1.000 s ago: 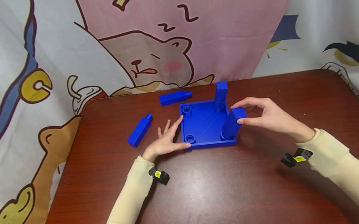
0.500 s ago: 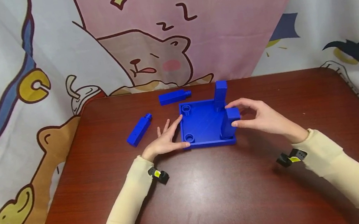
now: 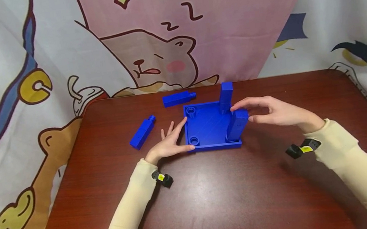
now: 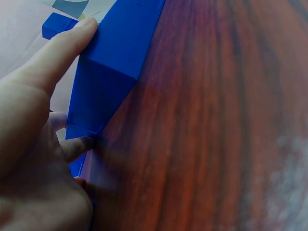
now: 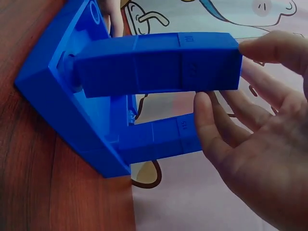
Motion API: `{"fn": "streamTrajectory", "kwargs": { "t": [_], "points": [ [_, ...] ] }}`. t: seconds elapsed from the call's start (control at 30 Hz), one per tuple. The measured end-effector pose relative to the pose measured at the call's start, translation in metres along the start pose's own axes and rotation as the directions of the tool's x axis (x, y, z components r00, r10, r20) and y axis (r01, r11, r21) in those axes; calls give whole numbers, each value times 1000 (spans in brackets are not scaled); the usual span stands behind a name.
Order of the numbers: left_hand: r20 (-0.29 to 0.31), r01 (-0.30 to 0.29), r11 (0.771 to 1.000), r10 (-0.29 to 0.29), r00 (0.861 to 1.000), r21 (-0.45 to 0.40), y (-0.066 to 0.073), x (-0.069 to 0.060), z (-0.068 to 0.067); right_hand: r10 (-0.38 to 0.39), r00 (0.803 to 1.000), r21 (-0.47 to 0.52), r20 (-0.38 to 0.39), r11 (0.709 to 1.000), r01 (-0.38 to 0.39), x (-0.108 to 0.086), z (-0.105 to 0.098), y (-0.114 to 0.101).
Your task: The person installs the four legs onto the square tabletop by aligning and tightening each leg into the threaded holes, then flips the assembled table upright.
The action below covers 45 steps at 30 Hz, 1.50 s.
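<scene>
A blue, square, shallow base (image 3: 207, 127) with round corner sockets lies on the table. Two blue posts stand in its right corners: a near post (image 3: 237, 125), slightly tilted, and an upright far post (image 3: 226, 96). My right hand (image 3: 277, 112) has its thumb and fingertips about the near post's top end, and in the right wrist view they touch its faces. Along the base's left side, my left hand (image 3: 170, 144) is spread, its thumb at the near left corner and a finger on the left wall. The two left sockets hold no post.
Two more blue posts with threaded ends lie on the table, a back one (image 3: 177, 98) behind the base and a left one (image 3: 142, 133) beyond my left hand. A cartoon-printed curtain (image 3: 176, 54) hangs along the back edge.
My right hand moved left with the near post's top, then back right, its thumb shifting from the post's front round to its right side. My left hand and the base stayed put.
</scene>
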<state>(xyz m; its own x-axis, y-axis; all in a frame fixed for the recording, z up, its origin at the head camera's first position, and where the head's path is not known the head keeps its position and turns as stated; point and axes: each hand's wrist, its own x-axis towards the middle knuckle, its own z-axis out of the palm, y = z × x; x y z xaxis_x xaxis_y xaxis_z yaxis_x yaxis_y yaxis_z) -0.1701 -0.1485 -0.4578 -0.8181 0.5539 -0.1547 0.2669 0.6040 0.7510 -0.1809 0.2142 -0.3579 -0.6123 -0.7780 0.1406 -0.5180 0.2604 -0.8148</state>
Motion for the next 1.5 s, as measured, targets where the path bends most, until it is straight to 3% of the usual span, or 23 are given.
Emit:
{"fn": "streamTrajectory", "kwargs": {
  "t": [0.23, 0.43, 0.53, 0.67, 0.8, 0.87, 0.97, 1.1, 1.2, 1.37, 1.5],
  "points": [
    [7, 8, 1000, -8, 1000, 0, 0, 0, 0, 85, 989, -79, -122, 992, -95, 1, 7, -2],
    [0, 4, 1000, -4, 1000, 27, 0, 1, -1, 70, 967, -194, -245, 974, -119, 4, 18, -11],
    [-1, -1, 1000, 1, 1000, 30, 0, 1, 0, 49, 950, -250, -309, 959, -131, 6, 24, -15],
    [2, -5, 1000, 5, 1000, 30, -1, 1, 0, 45, 912, -327, -407, 925, -191, 7, 36, -19],
    [-3, -5, 1000, 6, 1000, 30, -1, 1, 0, 51, 889, -384, -455, 890, -247, 8, 43, -23],
    [-6, -5, 1000, 5, 1000, 30, -1, 0, 0, 55, 892, -389, -450, 886, -251, 8, 44, -24],
    [-9, -3, 1000, 3, 1000, 28, -2, 0, 0, 71, 914, -350, -399, 910, -224, 5, 40, -24],
    [-7, 2, 1000, -2, 1000, 25, -3, 1, 0, 65, 962, -201, -267, 972, -122, 0, 28, -19],
    [-5, 5, 1000, -5, 1000, 25, -3, 1, -1, 46, 983, -73, -179, 995, -60, -1, 20, -11],
    [-1, -1, 1000, 1, 1000, 17, -2, 1, -1, 76, 989, 51, -124, 996, -70, -2, 16, 0],
    [-2, -4, 1000, 4, 1000, 17, -2, 1, -1, 96, 984, 68, -147, 994, -87, -2, 20, 3]
  ]
}}
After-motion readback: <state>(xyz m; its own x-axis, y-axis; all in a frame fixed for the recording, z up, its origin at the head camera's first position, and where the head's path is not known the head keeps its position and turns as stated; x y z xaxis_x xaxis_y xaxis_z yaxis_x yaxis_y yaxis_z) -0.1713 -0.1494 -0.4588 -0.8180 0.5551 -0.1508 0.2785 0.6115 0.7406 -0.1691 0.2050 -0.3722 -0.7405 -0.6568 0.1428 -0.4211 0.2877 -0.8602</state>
